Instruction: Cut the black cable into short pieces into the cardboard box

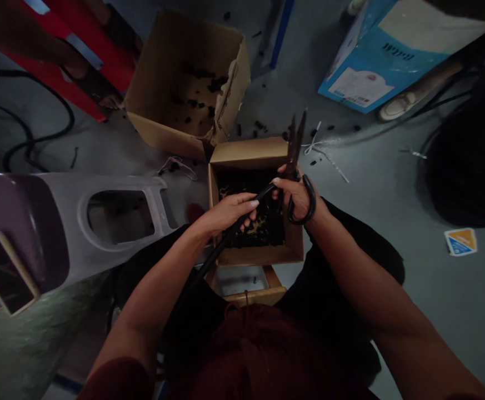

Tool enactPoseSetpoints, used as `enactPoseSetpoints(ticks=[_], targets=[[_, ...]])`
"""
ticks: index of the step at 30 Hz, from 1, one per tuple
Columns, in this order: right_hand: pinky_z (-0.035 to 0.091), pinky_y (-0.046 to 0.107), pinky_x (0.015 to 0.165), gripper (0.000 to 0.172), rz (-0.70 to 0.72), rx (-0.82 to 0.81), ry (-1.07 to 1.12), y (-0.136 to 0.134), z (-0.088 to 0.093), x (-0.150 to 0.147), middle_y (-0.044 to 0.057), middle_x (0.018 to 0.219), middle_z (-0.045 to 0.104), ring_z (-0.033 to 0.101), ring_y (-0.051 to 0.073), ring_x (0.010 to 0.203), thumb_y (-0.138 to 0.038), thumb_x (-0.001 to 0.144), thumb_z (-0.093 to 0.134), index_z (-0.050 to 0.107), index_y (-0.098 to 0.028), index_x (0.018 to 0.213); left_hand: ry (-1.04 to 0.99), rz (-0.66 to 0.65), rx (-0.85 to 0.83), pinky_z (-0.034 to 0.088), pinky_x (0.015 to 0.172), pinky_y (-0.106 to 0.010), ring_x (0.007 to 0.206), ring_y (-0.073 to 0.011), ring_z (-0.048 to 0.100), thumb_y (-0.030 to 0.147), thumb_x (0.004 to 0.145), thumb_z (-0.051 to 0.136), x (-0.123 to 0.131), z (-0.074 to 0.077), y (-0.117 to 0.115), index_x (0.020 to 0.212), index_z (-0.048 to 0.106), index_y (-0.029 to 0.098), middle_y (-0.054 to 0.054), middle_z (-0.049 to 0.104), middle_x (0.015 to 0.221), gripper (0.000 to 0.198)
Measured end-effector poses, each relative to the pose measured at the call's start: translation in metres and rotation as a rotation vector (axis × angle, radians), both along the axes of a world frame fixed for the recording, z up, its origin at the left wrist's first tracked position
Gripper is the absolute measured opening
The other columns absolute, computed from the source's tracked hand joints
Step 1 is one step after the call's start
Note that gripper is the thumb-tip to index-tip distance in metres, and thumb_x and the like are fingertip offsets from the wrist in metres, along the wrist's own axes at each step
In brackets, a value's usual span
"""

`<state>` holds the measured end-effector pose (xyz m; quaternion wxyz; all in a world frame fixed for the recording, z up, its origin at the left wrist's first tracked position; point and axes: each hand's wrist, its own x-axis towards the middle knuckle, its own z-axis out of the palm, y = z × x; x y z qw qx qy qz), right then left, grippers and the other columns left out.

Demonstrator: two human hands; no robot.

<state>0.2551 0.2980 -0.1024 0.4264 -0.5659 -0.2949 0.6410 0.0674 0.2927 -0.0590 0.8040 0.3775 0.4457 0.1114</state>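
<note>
The left hand (225,214) is closed around a black cable (225,236), which runs up from the person's lap and ends just beside the scissors (295,145). Cable or hose cannot be determined from this view. The right hand (298,197) grips the scissors by their black loop handles, with the blades pointing up and away and the tips slightly apart. Both hands are over an open cardboard box (253,153) holding a heap of black pieces, partly hidden by the hands. The box appears to rest on a wooden frame (250,294).

Hazards noted: the blades are near the left fingers, so a slip of the cable could bring an edge onto that hand. Dim lighting and black items against a dark heap reduce visibility of the blades and cable. The box could tip if pressed off-centre on the frame. Black scraps (259,125) lie loose on the floor (363,178) around a second box (184,83), and a looped floor cable (46,128) lies to the left; both present slip or snag risks if the person moves.
</note>
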Motion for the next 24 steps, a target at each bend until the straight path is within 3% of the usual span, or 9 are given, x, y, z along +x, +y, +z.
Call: enactPoseSetpoints(ticks=[5, 9, 12, 16, 19, 24], targets=[[0.045, 0.024, 0.051, 0.033, -0.129, 0.049, -0.047, 0.015, 0.003, 0.024, -0.005, 0.072, 0.048, 0.048, 0.009, 0.055, -0.029, 0.067, 0.062, 0.045, -0.028, 0.095, -0.119, 0.038, -0.149, 0.036, 0.045, -0.017, 0.050, -0.0049, 0.047, 0.031, 0.084, 0.055, 0.008, 0.009, -0.006, 0.112, 0.052, 0.013, 0.001, 0.053, 0.066, 0.034], [0.047, 0.026, 0.054, 0.034, -0.014, 0.079, -0.188, 0.013, 0.007, 0.021, -0.003, 0.077, 0.053, 0.052, 0.011, 0.058, -0.032, 0.070, 0.062, 0.045, -0.028, 0.099, -0.184, 0.110, -0.200, 0.037, 0.044, -0.018, 0.050, -0.0056, 0.049, 0.033, 0.083, 0.056, 0.011, 0.011, -0.006, 0.113, 0.052, 0.013, 0.001, 0.054, 0.066, 0.036], [0.049, 0.027, 0.057, 0.033, 0.085, 0.092, -0.266, 0.007, 0.005, 0.015, -0.001, 0.082, 0.055, 0.055, 0.012, 0.060, -0.033, 0.073, 0.059, 0.045, -0.027, 0.102, -0.215, 0.215, -0.276, 0.030, 0.039, -0.016, 0.045, -0.0039, 0.043, 0.037, 0.084, 0.054, 0.011, 0.007, -0.004, 0.111, 0.053, 0.012, 0.001, 0.052, 0.065, 0.036], [0.051, 0.030, 0.061, 0.036, 0.095, 0.119, -0.318, 0.004, -0.001, 0.013, 0.000, 0.087, 0.057, 0.056, 0.013, 0.064, -0.034, 0.075, 0.056, 0.042, -0.027, 0.107, -0.238, 0.234, -0.372, 0.023, 0.036, -0.015, 0.041, -0.0024, 0.037, 0.034, 0.082, 0.057, 0.013, -0.001, -0.005, 0.106, 0.055, 0.011, 0.003, 0.046, 0.061, 0.033], [0.051, 0.030, 0.064, 0.034, 0.105, 0.141, -0.332, 0.004, -0.002, 0.013, 0.001, 0.089, 0.059, 0.058, 0.014, 0.067, -0.032, 0.076, 0.056, 0.043, -0.028, 0.107, -0.184, 0.206, -0.298, 0.023, 0.036, -0.015, 0.041, -0.0027, 0.037, 0.034, 0.081, 0.059, 0.014, -0.005, -0.008, 0.102, 0.056, 0.010, 0.004, 0.046, 0.060, 0.032], [0.052, 0.029, 0.065, 0.033, 0.058, 0.166, -0.321, 0.003, 0.000, 0.008, 0.000, 0.086, 0.058, 0.061, 0.014, 0.072, -0.037, 0.077, 0.057, 0.042, -0.024, 0.104, -0.039, 0.254, -0.029, 0.030, 0.041, -0.016, 0.046, -0.0027, 0.041, 0.030, 0.082, 0.056, 0.007, -0.006, -0.002, 0.100, 0.057, 0.011, 0.001, 0.054, 0.068, 0.026]])
